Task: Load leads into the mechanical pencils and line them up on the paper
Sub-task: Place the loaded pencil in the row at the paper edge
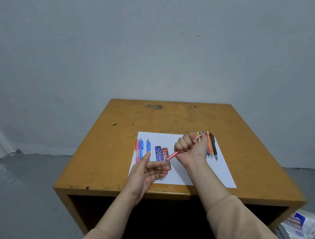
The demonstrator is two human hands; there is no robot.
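Observation:
My right hand grips a pink mechanical pencil in a fist above the white paper, its tip pointing down-left. Just below that tip my left hand is held palm up with relaxed fingers; the tip is at its fingertips. Three pencils, one pink and two blue, lie side by side at the paper's left. Two lead cases, dark blue and red, lie at the paper's middle. Several more pencils, among them orange and black, lie at the paper's right, partly behind my right hand.
The paper lies on a small yellow-brown wooden table standing against a grey wall. On the floor at the lower right sit white objects and a small box. Bare grey floor lies to the left of the table.

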